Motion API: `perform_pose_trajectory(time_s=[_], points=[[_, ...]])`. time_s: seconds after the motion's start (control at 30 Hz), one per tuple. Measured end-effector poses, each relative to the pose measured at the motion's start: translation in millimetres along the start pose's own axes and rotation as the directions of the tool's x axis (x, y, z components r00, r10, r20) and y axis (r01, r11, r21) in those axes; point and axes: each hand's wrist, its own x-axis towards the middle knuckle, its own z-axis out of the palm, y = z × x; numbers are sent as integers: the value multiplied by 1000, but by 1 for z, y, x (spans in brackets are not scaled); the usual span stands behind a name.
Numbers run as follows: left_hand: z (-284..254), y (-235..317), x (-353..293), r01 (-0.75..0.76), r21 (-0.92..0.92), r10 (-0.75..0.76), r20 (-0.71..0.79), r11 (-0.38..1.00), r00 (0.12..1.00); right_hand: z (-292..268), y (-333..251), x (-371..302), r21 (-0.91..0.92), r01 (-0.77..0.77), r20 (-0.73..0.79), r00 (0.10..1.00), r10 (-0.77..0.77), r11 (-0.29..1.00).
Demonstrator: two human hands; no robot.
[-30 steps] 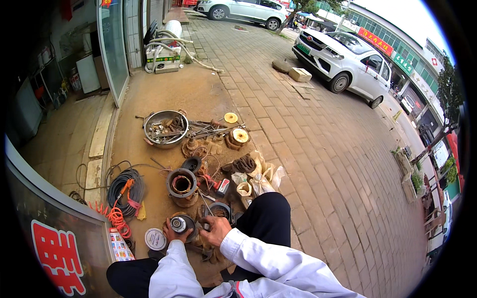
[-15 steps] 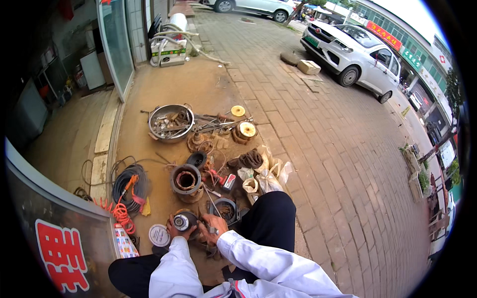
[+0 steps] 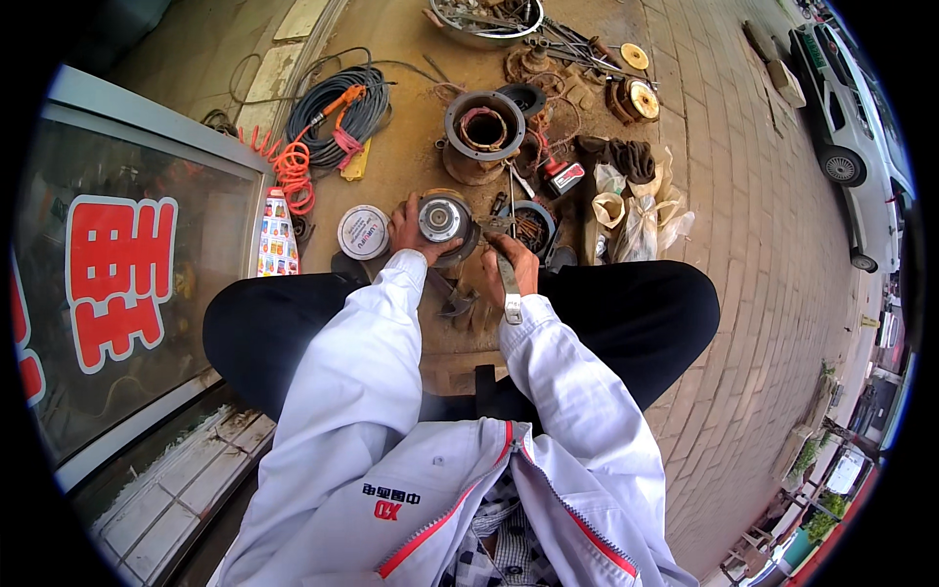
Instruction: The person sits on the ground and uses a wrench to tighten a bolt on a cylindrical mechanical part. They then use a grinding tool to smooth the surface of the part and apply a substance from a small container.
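My left hand [image 3: 404,233] is closed round the side of a round dark metal motor part [image 3: 443,219], which has a shiny stepped hub facing up. My right hand [image 3: 515,262] is closed on a flat, pale metal strip-like tool [image 3: 510,293]; its far end, by the motor part's right side, is too small to make out. Left of the motor part lies a round white lid [image 3: 363,232]. Beyond it stands a rusty motor housing [image 3: 484,135], upright and open at the top. A dark bowl of small rusty parts [image 3: 529,226] sits just past my right hand.
Coiled black hose [image 3: 337,115] and an orange spiral hose [image 3: 295,176] lie at left by the glass door [image 3: 117,264]. A red cordless tool [image 3: 564,178], plastic bags [image 3: 641,223] and a metal basin of parts [image 3: 486,37] are farther off. A white car [image 3: 851,127] stands right.
My view has tipped downward, so my hands and the parts sit higher in the picture and more of my jacket shows. Both hands keep their hold at the motor part.
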Motion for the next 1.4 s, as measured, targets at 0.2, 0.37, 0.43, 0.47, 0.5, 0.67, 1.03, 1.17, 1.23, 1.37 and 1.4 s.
perform_pose_trajectory(time_s=[0.2, 0.37, 0.43, 0.47, 0.5, 0.67, 1.03, 1.17, 1.23, 1.37, 1.4], points=[[-8, 12, -4, 50, -3, -50, 32, 999, 998, 4, 1, 5, -90, -21, -6, 1000, 21, 996], [-8, 13, -6, 54, 5, -54, 32, 999, 998, 9, 7, 0, -35, -9, -97, 995, 6, 999], [-7, 14, -4, 65, 13, -66, 52, 998, 996, 13, 13, -7, 4, -19, -169, 985, 20, 1000], [-7, 11, -2, 69, 16, -70, 58, 998, 996, 9, 5, -7, -14, -106, -109, 989, 104, 994], [-6, 8, -1, 72, 18, -73, 64, 997, 995, 8, 5, -8, 6, -96, -80, 992, 97, 995], [-5, 8, -1, 69, 36, -71, 59, 997, 996, 4, 8, 2, 107, -94, -18, 995, 96, 990], [-3, 7, -2, 47, 26, -48, 27, 999, 998, 15, 18, -6, 99, -167, -51, 984, 173, 981], [-6, 8, -1, 52, 25, -53, 32, 998, 998, 17, 16, -21, 176, -203, -69, 974, 217, 963], [-7, 11, -1, 54, 32, -55, 37, 998, 998, 17, 12, -19, 227, -252, -80, 958, 276, 941], [1, 3, -1, 47, 12, -48, 22, 999, 999, 26, 28, -21, 319, -182, -124, 965, 232, 930], [-1, 6, -1, 43, 10, -44, 25, 999, 999, 34, 38, -24, 359, -166, -154, 960, 234, 918]])
